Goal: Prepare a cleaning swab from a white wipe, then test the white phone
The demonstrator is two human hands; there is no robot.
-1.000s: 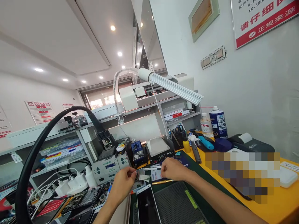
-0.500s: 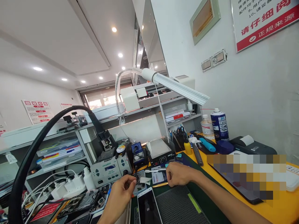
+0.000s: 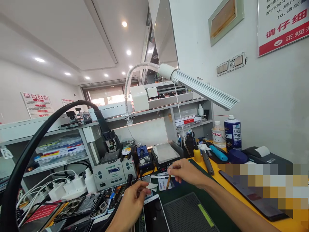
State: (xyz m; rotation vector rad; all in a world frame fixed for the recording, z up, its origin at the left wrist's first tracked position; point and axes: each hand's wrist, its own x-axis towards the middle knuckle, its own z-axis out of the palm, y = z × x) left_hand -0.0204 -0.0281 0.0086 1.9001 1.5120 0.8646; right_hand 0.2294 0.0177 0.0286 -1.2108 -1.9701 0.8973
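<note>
My right hand (image 3: 187, 174) is closed, pinching a slim gold-coloured rod (image 3: 168, 183) that points down over the mat. Whether the rod is a screwdriver I cannot make out. My left hand (image 3: 134, 201) has its fingers curled together beside a small white piece of paper (image 3: 152, 186); anything between them is hidden. Below the hands lies a white-framed phone (image 3: 155, 214), its black screen showing a "MI" logo. Thin white sticks (image 3: 159, 176) and a white-and-blue card (image 3: 163, 184) lie by my right fingers.
A dark perforated pad (image 3: 188, 212) lies right of the phone on a green mat (image 3: 205, 199). Behind stand a grey soldering station (image 3: 112, 175) and a flat heating plate (image 3: 166, 153). Opened phones (image 3: 80, 206) crowd the left. A lamp (image 3: 205, 88) hangs overhead; a spray can (image 3: 232, 133) stands right.
My right hand has picked up the gold-coloured rod from the mat and tilted it steeply. My left hand has shifted slightly right toward the white paper. The camera view has turned a little left.
</note>
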